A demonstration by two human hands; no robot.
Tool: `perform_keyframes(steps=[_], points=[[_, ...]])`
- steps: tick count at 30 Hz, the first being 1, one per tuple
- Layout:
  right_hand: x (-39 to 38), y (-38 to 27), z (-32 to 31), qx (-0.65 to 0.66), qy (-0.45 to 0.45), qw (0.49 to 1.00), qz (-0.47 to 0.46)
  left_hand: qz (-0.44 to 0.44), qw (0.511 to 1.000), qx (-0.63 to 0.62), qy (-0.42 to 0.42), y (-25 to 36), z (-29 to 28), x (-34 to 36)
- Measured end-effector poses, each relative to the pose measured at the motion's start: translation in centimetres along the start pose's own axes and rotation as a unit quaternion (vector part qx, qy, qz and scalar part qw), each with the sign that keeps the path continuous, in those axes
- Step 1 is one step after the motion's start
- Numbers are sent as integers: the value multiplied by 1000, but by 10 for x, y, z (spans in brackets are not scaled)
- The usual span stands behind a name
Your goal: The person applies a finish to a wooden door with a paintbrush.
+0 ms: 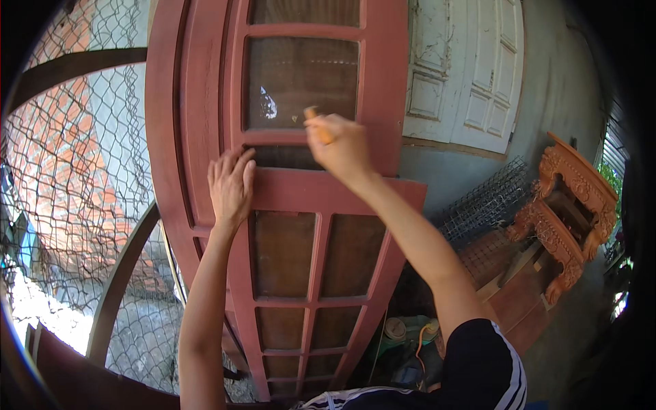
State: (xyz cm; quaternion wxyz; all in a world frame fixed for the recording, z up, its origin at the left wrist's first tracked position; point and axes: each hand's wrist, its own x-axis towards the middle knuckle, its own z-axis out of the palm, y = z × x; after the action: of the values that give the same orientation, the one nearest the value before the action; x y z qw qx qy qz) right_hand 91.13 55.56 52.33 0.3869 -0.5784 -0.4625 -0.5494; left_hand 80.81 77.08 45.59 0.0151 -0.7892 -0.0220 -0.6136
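Your left hand [231, 186] is at the upper left corner of the front glazed panel [318, 256], fingers extended, a little apart and pointing up, gripping nothing that shows. It seems to be there to steady the red woodwork; whether its weight falls on this panel or on the taller glazed door leaf [301, 75] behind it, I cannot tell.

Your right hand [339, 147] is above the front panel's top rail, fingers closed around an orange-yellow stick-like tool [325, 134]. One end pokes up past your fist, in front of the door leaf's glass; what kind of tool it is, I cannot make out. The fist wraps its middle, probably for a firm hold.

The front panel stands upright before the door leaf, which probably props it. To its right are a roll of wire mesh [485, 198] and, farther out, a carved wooden stand [577, 198]; to its left, chain-link fencing [89, 184].
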Motion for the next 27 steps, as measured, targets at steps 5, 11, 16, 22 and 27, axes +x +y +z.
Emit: perform_keyframes(steps=[5,11,16,22,27], points=[[32,-45,85,153,-10,988,27,24,998,53,24,8,13,6],[44,-25,58,158,-34,987,16,30,998,35,48,6,6,11],[43,15,-33,29,-162,983,87,24,997,14,72,2,11,18],[121,29,-74,-199,-135,970,42,29,997,13,69,-8,8,15],[205,49,-37,-255,23,964,-78,25,996,14,86,-18,-1,20]])
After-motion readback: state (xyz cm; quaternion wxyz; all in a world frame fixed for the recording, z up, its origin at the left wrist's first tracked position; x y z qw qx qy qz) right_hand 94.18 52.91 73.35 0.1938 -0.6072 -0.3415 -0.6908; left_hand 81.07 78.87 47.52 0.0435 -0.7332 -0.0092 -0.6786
